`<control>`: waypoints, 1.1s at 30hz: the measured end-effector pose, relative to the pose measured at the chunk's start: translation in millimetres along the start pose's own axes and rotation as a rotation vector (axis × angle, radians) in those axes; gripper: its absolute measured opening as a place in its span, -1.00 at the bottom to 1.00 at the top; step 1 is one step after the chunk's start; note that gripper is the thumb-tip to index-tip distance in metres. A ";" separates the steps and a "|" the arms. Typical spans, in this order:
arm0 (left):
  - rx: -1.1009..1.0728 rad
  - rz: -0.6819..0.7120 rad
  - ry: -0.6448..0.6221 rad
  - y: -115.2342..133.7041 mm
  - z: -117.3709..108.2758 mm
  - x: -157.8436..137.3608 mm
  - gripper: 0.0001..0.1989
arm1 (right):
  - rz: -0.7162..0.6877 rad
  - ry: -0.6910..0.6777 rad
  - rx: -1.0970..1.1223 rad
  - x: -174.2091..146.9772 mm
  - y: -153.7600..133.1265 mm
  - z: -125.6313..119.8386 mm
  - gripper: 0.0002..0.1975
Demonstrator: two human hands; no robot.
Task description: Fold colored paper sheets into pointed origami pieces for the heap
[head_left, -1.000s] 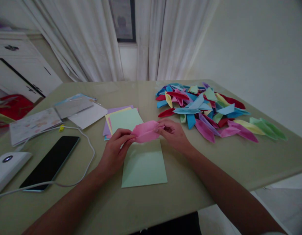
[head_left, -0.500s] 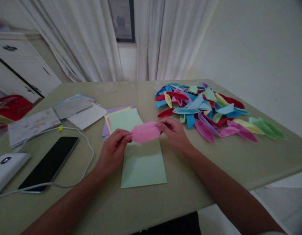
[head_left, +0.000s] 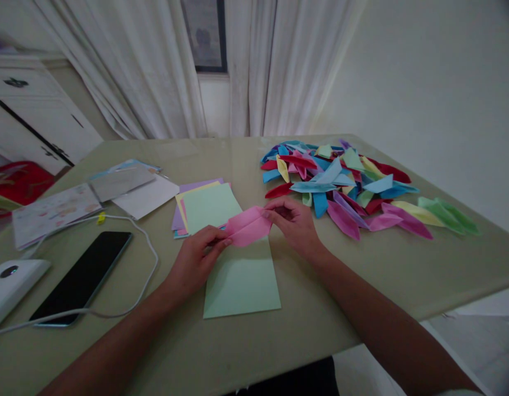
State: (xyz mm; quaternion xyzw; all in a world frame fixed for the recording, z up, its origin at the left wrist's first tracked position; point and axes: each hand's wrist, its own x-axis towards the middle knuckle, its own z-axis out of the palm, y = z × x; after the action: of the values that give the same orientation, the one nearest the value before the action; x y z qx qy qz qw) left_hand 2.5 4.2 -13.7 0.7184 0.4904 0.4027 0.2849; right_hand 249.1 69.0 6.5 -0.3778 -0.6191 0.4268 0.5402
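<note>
A folded piece of pink paper (head_left: pixel 248 226) is stretched between my hands, a crease running along its length. My left hand (head_left: pixel 202 253) pinches its left end between thumb and fingers. At the other end, my right hand (head_left: pixel 293 223) grips the paper's right tip, fingers curled. Beneath it lies a pale green sheet (head_left: pixel 242 286) flat on the table. Just behind, a stack of coloured sheets (head_left: pixel 211 203) has light green on top, with yellow, pink and purple edges showing.
Folded paper pieces (head_left: pixel 332 176) in many colours are heaped at the back right of the table (head_left: pixel 320 308). To the left lie a black phone (head_left: pixel 83 278), a white device (head_left: pixel 15 286) with a cable (head_left: pixel 149 242), and paper packets (head_left: pixel 134 187).
My left hand has shifted slightly right along the pink paper, whose left end now sits deeper in my grip and tilts a little lower. My right hand has barely moved.
</note>
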 end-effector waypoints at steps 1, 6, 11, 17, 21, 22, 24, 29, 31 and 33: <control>-0.001 0.031 0.012 0.7 -0.3 -0.2 -0.86 | 0.001 0.011 0.014 0.1 0.0 0.0 -0.72; -0.077 0.061 0.082 3.7 -1.3 1.4 -0.90 | 0.005 -0.013 0.033 2.0 0.3 -2.3 -0.74; -0.195 -0.070 0.126 5.2 -0.9 3.6 -0.89 | 0.035 -0.157 -0.018 1.2 1.5 -4.3 -0.85; -0.166 -0.204 0.092 8.9 -1.0 2.3 -0.72 | 0.080 -0.145 -0.166 -2.2 0.6 -1.2 -0.84; -0.107 -0.201 0.111 11.3 -2.5 0.0 -0.68 | 0.112 -0.176 -0.207 -3.2 1.7 0.0 -0.80; -0.099 -0.186 0.113 12.0 -3.1 -0.5 -0.69 | 0.119 -0.195 -0.202 -3.1 2.4 -0.2 -0.77; -0.083 -0.151 0.131 13.7 -4.0 -1.2 -0.71 | 0.141 -0.249 -0.161 -2.7 3.7 -0.9 -0.73; -0.117 -0.163 0.178 14.8 -4.6 0.6 -0.79 | 0.137 -0.317 -0.144 -3.1 0.8 -2.1 -0.71; -0.143 -0.178 0.172 13.2 -4.5 1.7 -0.79 | 0.087 -0.308 -0.187 -3.9 -1.0 -1.8 -0.68; -0.170 -0.173 0.171 11.3 -4.5 2.4 -0.80 | 0.076 -0.314 -0.207 -4.8 -1.1 -1.0 -0.65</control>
State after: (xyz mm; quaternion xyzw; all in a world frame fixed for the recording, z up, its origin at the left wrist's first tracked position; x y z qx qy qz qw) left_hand 4.5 2.4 -1.6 0.6097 0.5372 0.4766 0.3355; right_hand 250.8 64.3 5.9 -0.3832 -0.7218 0.4344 0.3788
